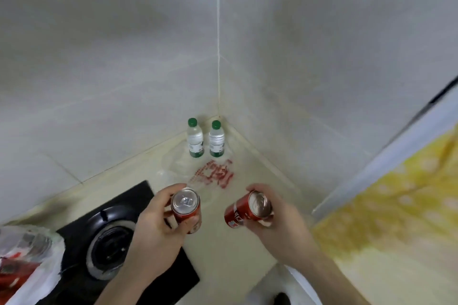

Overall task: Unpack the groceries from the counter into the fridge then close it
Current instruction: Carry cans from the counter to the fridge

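Nearest the camera, each hand carries a drink can above the tabletop (223, 242). The left hand (158, 228) wraps its fingers and thumb round the left can (186, 209), which stands nearly upright with its silver top and pull tab facing up. The right hand (277, 218) grips the right can (247, 209) near its top end, and this one is tilted, its base swung toward the left can; the two cans are near each other but apart.

Both cans are red with white lettering (too blurred to read) and unopened, as far as the tabs show. I judge them stiff and fairly heavy if full, with smooth painted walls that could slip in a damp palm, so a full wrap round the middle of the body is the safest hold; a squeeze near the rim is firm enough too, since the metal is strongest there. They should stand steadily on a fridge shelf once set down on their flat bases.

Below the left hand lies a black gas hob (109, 250), and at the lower left edge sits a crumpled plastic bag (27, 257). Beyond the cans a clear bag with red print (213, 173) lies flat on the tabletop. Farthest back, in the tiled corner, two small water bottles (195, 141) with green caps stand side by side, waiting their turn.
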Action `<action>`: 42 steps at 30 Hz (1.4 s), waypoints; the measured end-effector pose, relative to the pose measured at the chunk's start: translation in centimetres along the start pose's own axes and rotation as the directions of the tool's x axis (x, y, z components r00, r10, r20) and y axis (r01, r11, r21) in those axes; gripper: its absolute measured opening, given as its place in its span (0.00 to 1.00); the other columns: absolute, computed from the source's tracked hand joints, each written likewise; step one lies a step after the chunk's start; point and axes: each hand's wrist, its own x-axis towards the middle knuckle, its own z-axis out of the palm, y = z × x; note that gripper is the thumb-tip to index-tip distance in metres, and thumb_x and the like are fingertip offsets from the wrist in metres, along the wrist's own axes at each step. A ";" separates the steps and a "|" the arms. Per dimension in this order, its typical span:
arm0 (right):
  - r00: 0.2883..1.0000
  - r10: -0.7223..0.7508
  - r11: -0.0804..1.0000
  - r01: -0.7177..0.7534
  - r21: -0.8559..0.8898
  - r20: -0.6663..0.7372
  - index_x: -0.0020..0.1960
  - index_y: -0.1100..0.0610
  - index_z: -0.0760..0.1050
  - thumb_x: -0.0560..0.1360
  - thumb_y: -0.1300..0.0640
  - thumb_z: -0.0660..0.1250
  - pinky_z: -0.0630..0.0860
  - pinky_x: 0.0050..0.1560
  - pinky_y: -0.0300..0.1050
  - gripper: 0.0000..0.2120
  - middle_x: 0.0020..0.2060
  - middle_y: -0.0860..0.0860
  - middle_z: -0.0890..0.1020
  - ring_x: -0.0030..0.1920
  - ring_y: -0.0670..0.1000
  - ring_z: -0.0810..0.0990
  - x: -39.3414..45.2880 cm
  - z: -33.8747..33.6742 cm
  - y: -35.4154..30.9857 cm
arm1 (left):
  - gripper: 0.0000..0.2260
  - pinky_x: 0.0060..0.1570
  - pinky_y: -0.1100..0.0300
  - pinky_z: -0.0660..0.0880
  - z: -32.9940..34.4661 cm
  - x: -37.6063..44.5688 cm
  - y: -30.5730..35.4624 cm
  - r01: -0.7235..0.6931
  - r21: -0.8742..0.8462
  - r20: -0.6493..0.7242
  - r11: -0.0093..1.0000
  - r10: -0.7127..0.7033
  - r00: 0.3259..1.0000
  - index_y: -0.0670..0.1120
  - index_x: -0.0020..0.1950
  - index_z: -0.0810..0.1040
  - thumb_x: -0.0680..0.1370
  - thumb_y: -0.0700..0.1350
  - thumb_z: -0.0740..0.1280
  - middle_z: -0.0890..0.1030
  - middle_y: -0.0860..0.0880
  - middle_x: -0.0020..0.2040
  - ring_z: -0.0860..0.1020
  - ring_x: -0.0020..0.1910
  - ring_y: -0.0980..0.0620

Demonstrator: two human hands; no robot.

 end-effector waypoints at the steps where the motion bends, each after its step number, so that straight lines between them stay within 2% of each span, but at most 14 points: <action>1: 0.999 0.016 1.000 -0.017 -0.007 -0.041 0.64 0.37 0.73 0.70 0.56 0.80 0.78 0.51 0.35 0.28 0.52 0.35 0.82 0.51 0.39 0.82 -1.4 -0.6 0.2 | 0.28 0.50 0.75 0.75 0.4 -0.1 0.7 -0.024 -0.005 0.044 1.000 0.024 0.999 0.63 0.60 0.77 0.69 0.39 0.81 0.83 0.63 0.55 0.82 0.53 0.62; 4: 0.985 0.073 0.997 -0.074 0.002 -0.158 0.64 0.38 0.74 0.71 0.55 0.80 0.80 0.53 0.39 0.27 0.50 0.32 0.82 0.51 0.39 0.82 -5.8 -2.6 1.2 | 0.28 0.52 0.65 0.77 2.4 -0.6 3.2 -0.082 -0.016 0.190 0.997 0.083 0.978 0.62 0.59 0.77 0.67 0.41 0.83 0.83 0.64 0.55 0.82 0.53 0.60; 7: 0.950 0.131 0.991 -0.123 0.048 -0.282 0.62 0.34 0.73 0.70 0.56 0.79 0.80 0.52 0.38 0.28 0.52 0.29 0.80 0.52 0.38 0.82 -10.4 -5.0 2.5 | 0.29 0.52 0.65 0.76 5.4 -1.1 6.4 -0.178 -0.049 0.298 0.983 0.185 0.936 0.63 0.58 0.77 0.65 0.42 0.84 0.82 0.66 0.54 0.81 0.51 0.64; 14: 0.797 0.261 0.963 -0.251 0.095 -0.544 0.65 0.36 0.73 0.70 0.56 0.79 0.81 0.51 0.41 0.29 0.54 0.33 0.81 0.53 0.42 0.82 -22.6 -11.2 5.7 | 0.30 0.50 0.63 0.77 14.3 -5.0 14.8 -0.368 -0.199 0.518 0.908 0.417 0.747 0.68 0.57 0.75 0.66 0.42 0.83 0.82 0.67 0.53 0.83 0.50 0.62; 19: 0.649 0.327 0.935 -0.326 0.138 -0.687 0.65 0.36 0.73 0.71 0.56 0.78 0.79 0.50 0.37 0.28 0.54 0.34 0.81 0.54 0.42 0.81 -33.4 -15.7 7.8 | 0.28 0.49 0.62 0.78 21.8 -11.2 20.9 -0.384 -0.318 0.639 0.867 0.495 0.588 0.64 0.60 0.76 0.67 0.43 0.82 0.82 0.66 0.53 0.82 0.51 0.63; 24: 0.478 0.388 0.889 -0.419 0.184 -0.788 0.63 0.35 0.72 0.71 0.57 0.78 0.80 0.52 0.38 0.28 0.54 0.33 0.82 0.54 0.40 0.81 -44.8 -19.5 10.0 | 0.31 0.38 0.69 0.79 28.9 -19.5 26.8 -0.381 -0.425 0.691 0.821 0.567 0.449 0.67 0.60 0.75 0.65 0.45 0.83 0.81 0.69 0.51 0.84 0.46 0.64; 27: 0.382 0.404 0.864 -0.457 0.210 -0.831 0.64 0.36 0.72 0.71 0.56 0.77 0.81 0.54 0.43 0.27 0.53 0.33 0.82 0.54 0.42 0.82 -50.8 -21.4 11.1 | 0.31 0.37 0.75 0.76 32.5 -24.7 30.2 -0.396 -0.495 0.693 0.773 0.627 0.357 0.69 0.58 0.75 0.65 0.44 0.83 0.82 0.68 0.50 0.84 0.45 0.65; 29: 0.313 0.417 0.846 -0.476 0.238 -0.854 0.63 0.36 0.72 0.70 0.56 0.78 0.82 0.54 0.45 0.28 0.53 0.33 0.83 0.54 0.41 0.82 -54.5 -22.1 11.8 | 0.32 0.37 0.76 0.76 34.5 -28.0 32.2 -0.394 -0.538 0.691 0.745 0.658 0.299 0.70 0.57 0.76 0.65 0.41 0.83 0.84 0.63 0.49 0.84 0.47 0.63; 31: 0.251 0.427 0.827 -0.497 0.262 -0.869 0.63 0.35 0.72 0.69 0.55 0.78 0.81 0.54 0.44 0.28 0.54 0.34 0.82 0.54 0.41 0.82 -57.6 -22.7 12.2 | 0.33 0.39 0.75 0.77 36.2 -31.0 34.0 -0.379 -0.580 0.695 0.721 0.681 0.232 0.71 0.57 0.76 0.65 0.39 0.83 0.83 0.65 0.50 0.84 0.47 0.61; 35: 0.095 0.437 0.782 -0.531 0.326 -0.894 0.63 0.33 0.72 0.69 0.53 0.78 0.82 0.53 0.40 0.29 0.54 0.33 0.82 0.53 0.40 0.83 -64.2 -23.5 12.7 | 0.34 0.40 0.73 0.78 39.9 -36.9 37.7 -0.337 -0.668 0.686 0.663 0.725 0.066 0.71 0.59 0.78 0.66 0.39 0.83 0.80 0.69 0.54 0.84 0.45 0.61; 39: -0.099 0.423 0.734 -0.546 0.404 -0.901 0.65 0.35 0.73 0.70 0.55 0.79 0.82 0.53 0.41 0.30 0.54 0.32 0.83 0.54 0.39 0.83 -69.7 -24.3 12.9 | 0.32 0.42 0.66 0.82 44.0 -41.9 41.6 -0.301 -0.743 0.654 0.597 0.744 -0.139 0.67 0.61 0.80 0.67 0.38 0.82 0.80 0.65 0.57 0.84 0.51 0.58; 42: -0.214 0.388 0.692 -0.574 0.437 -0.896 0.65 0.36 0.73 0.70 0.57 0.79 0.79 0.51 0.33 0.30 0.53 0.31 0.83 0.54 0.38 0.83 -72.8 -25.0 12.9 | 0.31 0.42 0.67 0.81 47.1 -45.3 44.4 -0.259 -0.794 0.606 0.550 0.752 -0.260 0.65 0.62 0.80 0.67 0.37 0.82 0.80 0.63 0.58 0.83 0.53 0.59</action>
